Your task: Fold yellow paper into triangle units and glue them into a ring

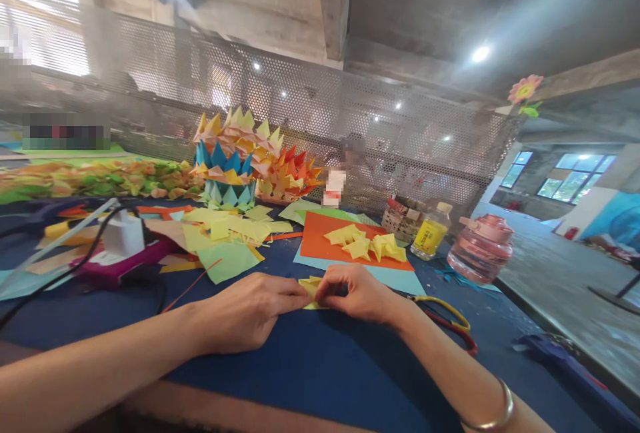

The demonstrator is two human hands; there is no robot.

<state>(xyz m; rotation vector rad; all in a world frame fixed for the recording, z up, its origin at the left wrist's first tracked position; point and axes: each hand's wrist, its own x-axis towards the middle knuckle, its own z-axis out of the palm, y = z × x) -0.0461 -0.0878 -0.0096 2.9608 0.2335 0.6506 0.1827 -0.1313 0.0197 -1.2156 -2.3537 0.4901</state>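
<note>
A small folded piece of yellow paper (311, 284) lies on the blue table between my hands. My left hand (245, 312) presses its closed fingertips on the paper's left side. My right hand (354, 292) pinches the right side with curled fingers, which hide part of it. Just beyond are several folded yellow pieces (367, 244) on an orange sheet (320, 236), with a light blue sheet (407, 280) underneath.
Yellow-handled scissors (453, 313) lie right of my right hand. Behind them stand a yellow-labelled bottle (430, 233) and a pink water jug (481, 250). At left are a purple power strip (123, 261) with cables, loose paper sheets (227, 250) and folded-paper models (227, 173).
</note>
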